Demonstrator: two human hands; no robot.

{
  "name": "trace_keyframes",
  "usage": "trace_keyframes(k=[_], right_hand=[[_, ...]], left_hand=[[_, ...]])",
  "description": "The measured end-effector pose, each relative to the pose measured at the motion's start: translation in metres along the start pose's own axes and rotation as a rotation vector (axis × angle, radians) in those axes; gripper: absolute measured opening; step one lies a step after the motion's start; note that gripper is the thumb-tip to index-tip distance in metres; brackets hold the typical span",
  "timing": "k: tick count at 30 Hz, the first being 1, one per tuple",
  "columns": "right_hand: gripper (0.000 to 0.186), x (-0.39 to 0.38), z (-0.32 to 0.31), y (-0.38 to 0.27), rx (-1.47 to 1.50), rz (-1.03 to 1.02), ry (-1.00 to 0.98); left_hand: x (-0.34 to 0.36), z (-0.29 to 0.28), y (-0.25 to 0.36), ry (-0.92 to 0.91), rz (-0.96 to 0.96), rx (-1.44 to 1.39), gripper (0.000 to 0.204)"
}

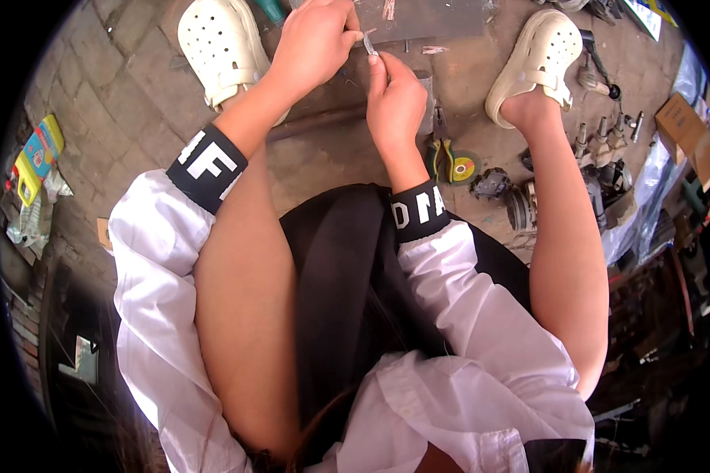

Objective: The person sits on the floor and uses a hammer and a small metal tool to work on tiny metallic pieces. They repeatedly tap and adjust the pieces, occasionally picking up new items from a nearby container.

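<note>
Near the top centre, my left hand has its fingers closed at the upper end of a small thin grey piece, which looks metallic. My right hand pinches the lower end of that piece between thumb and finger. Behind them lies a grey sheet, with small bundles of pinkish strands on and beside it. Beside my right wrist are yellow-and-black pliers and a yellow-centred cutting disc.
My feet in cream clogs flank the work on the paved floor. Several metal parts, cardboard and plastic sheeting lie at the right. A yellow jug and crumpled bags are at the left. A teal object sits at the top.
</note>
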State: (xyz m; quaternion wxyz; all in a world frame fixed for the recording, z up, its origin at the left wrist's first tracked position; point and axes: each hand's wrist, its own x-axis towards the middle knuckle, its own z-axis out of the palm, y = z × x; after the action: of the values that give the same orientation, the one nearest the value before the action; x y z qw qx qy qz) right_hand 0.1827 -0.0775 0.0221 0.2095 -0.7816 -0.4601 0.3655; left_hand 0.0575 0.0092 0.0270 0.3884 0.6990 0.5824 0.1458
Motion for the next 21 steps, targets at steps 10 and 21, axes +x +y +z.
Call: trace_keyframes(k=[10,21], right_hand=[[0.022,0.0028,-0.0011,0.0036,-0.068,-0.065,0.027],[0.021,0.0021,-0.0013,0.0009,-0.131,-0.085,0.067]], left_hand=[[0.0003,0.0029,-0.0040,0.023,0.023,-0.003,0.012],[0.0009,0.0019,-0.0033,0.026,0.036,0.005,0.012]])
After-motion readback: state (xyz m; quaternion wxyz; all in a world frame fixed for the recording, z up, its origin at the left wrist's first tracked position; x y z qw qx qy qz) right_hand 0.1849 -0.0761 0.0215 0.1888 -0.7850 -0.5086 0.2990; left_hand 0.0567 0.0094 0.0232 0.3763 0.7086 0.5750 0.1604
